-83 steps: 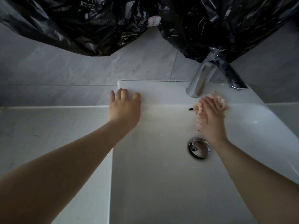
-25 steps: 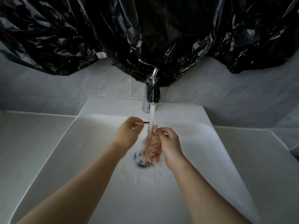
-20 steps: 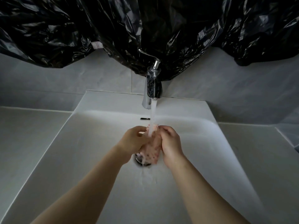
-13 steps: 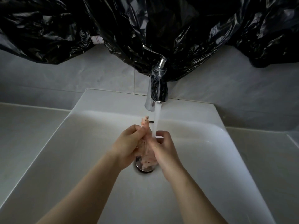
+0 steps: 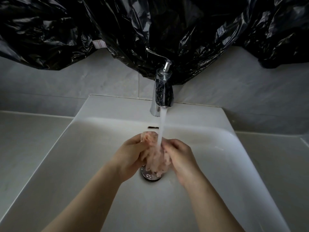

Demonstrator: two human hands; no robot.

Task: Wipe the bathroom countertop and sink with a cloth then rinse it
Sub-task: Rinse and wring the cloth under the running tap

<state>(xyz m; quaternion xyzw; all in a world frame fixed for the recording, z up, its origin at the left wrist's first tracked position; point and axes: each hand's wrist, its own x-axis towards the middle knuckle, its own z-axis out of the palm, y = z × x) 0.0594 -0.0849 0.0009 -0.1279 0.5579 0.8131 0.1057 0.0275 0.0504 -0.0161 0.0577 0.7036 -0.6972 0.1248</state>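
Both grips, left hand (image 5: 132, 156) and right hand (image 5: 182, 158), squeeze a bunched, sodden pink cloth (image 5: 157, 160) under running water (image 5: 161, 128).

Cloth (image 5: 157, 158) now bunched lower, both hands squeezing.

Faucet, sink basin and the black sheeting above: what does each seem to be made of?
Faucet: polished chrome-look metal; its body mirrors the dark sheeting.
Sink basin: glossy white, probably glazed ceramic, with soft highlights along the rounded rim; resin cannot be ruled out.
Black sheeting: thin plastic film, like bin-bag material, crinkled with sharp shiny creases.
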